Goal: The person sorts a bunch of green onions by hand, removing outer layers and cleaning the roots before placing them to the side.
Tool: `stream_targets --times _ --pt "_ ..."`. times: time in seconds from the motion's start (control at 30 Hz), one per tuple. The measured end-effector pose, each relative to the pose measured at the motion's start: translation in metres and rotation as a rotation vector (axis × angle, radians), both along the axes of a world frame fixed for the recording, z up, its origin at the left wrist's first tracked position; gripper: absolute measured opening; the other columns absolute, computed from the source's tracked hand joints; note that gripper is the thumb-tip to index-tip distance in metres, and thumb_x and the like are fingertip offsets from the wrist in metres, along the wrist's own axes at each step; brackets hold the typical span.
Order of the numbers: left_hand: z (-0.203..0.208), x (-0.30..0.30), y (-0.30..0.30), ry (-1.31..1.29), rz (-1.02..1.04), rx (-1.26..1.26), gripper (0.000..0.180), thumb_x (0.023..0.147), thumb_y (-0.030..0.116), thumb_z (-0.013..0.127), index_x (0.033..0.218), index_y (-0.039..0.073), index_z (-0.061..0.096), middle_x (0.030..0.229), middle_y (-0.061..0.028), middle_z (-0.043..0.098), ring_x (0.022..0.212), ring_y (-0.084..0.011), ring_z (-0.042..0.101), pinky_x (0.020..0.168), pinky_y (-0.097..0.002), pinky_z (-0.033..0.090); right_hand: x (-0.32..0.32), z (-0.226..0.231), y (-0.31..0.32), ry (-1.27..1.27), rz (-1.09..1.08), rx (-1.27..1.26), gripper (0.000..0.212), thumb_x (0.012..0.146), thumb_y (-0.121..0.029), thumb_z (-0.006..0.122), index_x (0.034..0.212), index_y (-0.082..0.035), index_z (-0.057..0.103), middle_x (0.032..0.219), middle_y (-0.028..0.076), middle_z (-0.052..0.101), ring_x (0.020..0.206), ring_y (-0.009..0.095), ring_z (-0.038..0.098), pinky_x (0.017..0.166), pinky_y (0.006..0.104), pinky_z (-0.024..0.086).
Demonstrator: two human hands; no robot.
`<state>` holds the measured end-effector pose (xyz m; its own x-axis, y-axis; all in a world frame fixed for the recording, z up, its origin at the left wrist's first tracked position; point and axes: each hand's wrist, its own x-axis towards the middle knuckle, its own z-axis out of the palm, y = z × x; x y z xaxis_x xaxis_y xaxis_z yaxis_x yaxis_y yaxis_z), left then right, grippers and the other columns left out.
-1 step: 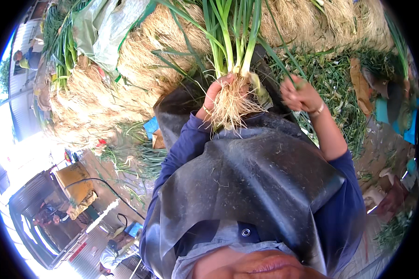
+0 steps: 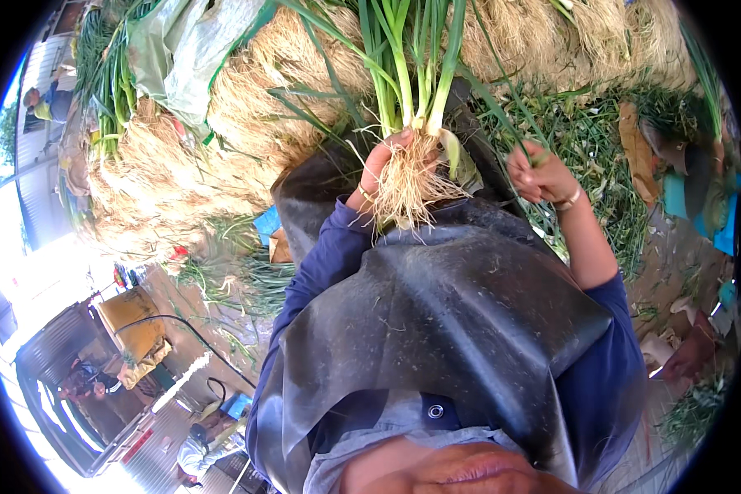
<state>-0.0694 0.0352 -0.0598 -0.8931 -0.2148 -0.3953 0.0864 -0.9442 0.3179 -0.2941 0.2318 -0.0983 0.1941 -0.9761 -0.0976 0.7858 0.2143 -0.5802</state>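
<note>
My left hand (image 2: 381,167) grips a bunch of green onions (image 2: 410,78) just above its pale, tangled roots (image 2: 407,196), which hang down over my dark apron (image 2: 444,313). The green stalks point away from me. My right hand (image 2: 538,174), with a bracelet on the wrist, is closed around a thin green leaf that runs up toward the bunch. The hands are a short way apart, with the bunch between them.
Big heaps of rooted green onions (image 2: 222,123) lie ahead, partly under a plastic sheet (image 2: 185,49). Green trimmings (image 2: 601,140) cover the ground at right. A yellow crate (image 2: 136,325) and a black hose are lower left. Other people (image 2: 45,103) are at the far left.
</note>
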Motion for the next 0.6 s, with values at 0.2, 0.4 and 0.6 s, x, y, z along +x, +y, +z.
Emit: stream_targets --times 0.2,0.4,0.6 --pt "0.007 -0.01 0.008 -0.176 -0.078 -0.121 0.038 0.089 0.029 0.056 0.113 -0.001 0.056 0.082 -0.01 0.063 0.067 -0.0178 0.063 0.057 -0.028 0.053 -0.013 -0.014 0.01 1.148 -0.1 0.42 0.064 0.085 -0.029 0.065 0.133 -0.003 0.033 0.128 0.019 0.044 0.091 0.021 0.062 0.078 0.031 0.05" --pt "0.011 -0.008 0.008 -0.156 -0.034 -0.133 0.032 0.09 0.023 0.056 0.112 -0.001 0.057 0.083 -0.0077 0.065 0.066 -0.015 0.063 0.054 -0.0255 0.051 0.033 0.05 -0.075 1.545 0.109 -0.143 0.038 0.092 -0.038 0.054 0.103 -0.002 0.061 0.082 0.006 0.065 0.071 0.013 0.062 0.062 0.0252 0.049" --pt "0.01 -0.008 0.01 -0.267 0.019 -0.132 0.027 0.088 0.018 0.057 0.107 -0.002 0.058 0.079 -0.0072 0.064 0.06 -0.0156 0.062 0.052 -0.0271 0.052 0.038 0.095 -0.077 1.045 -0.273 0.218 0.035 0.093 -0.032 0.053 0.112 -0.003 0.056 0.063 -0.001 0.054 0.05 0.006 0.05 0.045 0.0186 0.041"
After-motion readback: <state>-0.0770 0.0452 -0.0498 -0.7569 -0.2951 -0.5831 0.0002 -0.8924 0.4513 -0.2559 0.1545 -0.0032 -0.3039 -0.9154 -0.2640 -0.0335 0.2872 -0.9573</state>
